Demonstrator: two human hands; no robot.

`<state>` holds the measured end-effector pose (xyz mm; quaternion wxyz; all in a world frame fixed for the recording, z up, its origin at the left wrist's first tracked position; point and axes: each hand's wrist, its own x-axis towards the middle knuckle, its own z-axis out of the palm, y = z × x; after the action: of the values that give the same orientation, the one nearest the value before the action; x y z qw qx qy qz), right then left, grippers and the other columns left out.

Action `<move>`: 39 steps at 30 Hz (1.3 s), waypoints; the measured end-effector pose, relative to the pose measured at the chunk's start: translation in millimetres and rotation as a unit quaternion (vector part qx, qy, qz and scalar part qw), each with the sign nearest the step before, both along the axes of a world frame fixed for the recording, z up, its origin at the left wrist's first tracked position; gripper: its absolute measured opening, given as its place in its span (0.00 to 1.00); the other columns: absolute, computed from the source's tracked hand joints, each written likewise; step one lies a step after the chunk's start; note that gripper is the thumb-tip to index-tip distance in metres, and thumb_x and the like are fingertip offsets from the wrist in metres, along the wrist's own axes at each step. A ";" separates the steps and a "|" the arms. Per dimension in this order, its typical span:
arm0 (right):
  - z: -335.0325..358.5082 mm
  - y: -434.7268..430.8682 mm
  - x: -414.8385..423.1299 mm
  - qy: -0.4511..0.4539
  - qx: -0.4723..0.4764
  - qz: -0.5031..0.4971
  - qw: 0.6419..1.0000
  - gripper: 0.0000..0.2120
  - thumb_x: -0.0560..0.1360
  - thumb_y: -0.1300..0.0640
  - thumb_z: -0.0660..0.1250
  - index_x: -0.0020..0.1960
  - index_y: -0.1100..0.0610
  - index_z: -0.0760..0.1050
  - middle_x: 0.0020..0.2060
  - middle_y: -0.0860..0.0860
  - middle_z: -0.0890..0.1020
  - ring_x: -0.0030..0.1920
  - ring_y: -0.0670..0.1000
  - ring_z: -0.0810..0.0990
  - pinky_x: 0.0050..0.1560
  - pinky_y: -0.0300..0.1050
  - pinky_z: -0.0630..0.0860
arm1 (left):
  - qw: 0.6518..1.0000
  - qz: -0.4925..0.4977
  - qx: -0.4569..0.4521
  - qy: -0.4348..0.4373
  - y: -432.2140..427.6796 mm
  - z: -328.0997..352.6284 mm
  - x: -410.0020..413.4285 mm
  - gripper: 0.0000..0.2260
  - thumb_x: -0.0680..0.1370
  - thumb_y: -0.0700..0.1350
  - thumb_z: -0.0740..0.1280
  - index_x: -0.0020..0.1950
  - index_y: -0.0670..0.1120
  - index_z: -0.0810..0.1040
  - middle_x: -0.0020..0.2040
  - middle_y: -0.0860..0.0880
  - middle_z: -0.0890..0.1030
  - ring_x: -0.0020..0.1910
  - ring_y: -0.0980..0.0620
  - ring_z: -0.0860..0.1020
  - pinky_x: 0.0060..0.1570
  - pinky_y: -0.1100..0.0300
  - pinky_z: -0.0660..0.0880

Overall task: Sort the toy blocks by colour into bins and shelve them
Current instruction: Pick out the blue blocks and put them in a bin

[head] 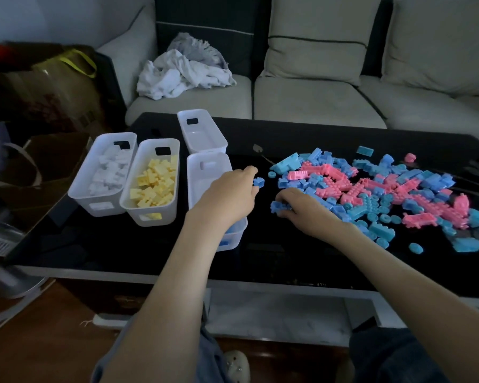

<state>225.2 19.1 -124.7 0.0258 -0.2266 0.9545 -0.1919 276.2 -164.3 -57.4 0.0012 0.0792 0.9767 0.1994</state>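
Observation:
A heap of blue and pink toy blocks (376,189) covers the right half of the black table (288,261). My left hand (230,194) pinches a small blue block (259,182) just right of a white bin (202,178), over which my wrist passes. My right hand (304,208) grips another blue block (278,207) at the heap's left edge. Further left stand a bin of white blocks (105,175) and a bin of yellow blocks (155,183). One more white bin (202,131) stands behind; no blocks show in it.
A beige sofa (315,100) runs behind the table, with crumpled white cloth (183,73) on its seat. Bags (53,87) and a cardboard box (39,167) crowd the left side. A single blue piece (365,151) lies apart at the back of the heap.

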 end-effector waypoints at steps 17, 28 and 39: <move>48.5 -44.8 22.8 0.049 -0.119 0.045 0.991 0.19 0.77 0.57 0.65 0.67 0.54 0.70 0.60 0.47 0.71 0.52 0.42 0.70 0.50 0.29 0.66 | 0.994 0.081 -0.014 0.069 -4.2 8.1 -6.1 0.20 0.79 0.35 0.58 0.71 0.45 0.65 0.61 0.43 0.76 0.59 0.43 0.75 0.59 0.50 0.72; 7.4 53.6 -6.8 -0.012 0.100 -0.115 0.988 0.19 0.75 0.53 0.66 0.63 0.55 0.67 0.60 0.54 0.72 0.59 0.55 0.71 0.58 0.53 0.72 | 0.998 -0.037 0.028 0.035 28.2 3.5 -8.9 0.16 0.82 0.48 0.56 0.69 0.47 0.69 0.59 0.47 0.78 0.55 0.49 0.77 0.55 0.54 0.75; 7.3 68.4 -5.8 0.027 -0.033 -0.126 0.991 0.18 0.74 0.57 0.69 0.62 0.54 0.68 0.61 0.51 0.73 0.55 0.51 0.74 0.53 0.44 0.70 | 0.996 -0.035 0.071 0.037 61.0 -7.5 -17.8 0.12 0.81 0.49 0.58 0.61 0.45 0.75 0.52 0.48 0.81 0.45 0.51 0.79 0.47 0.55 0.78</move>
<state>219.4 87.5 -117.4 -0.0324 -0.1105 0.9689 -0.2192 258.4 -103.3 -65.0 -0.0334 0.1206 0.9561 0.2648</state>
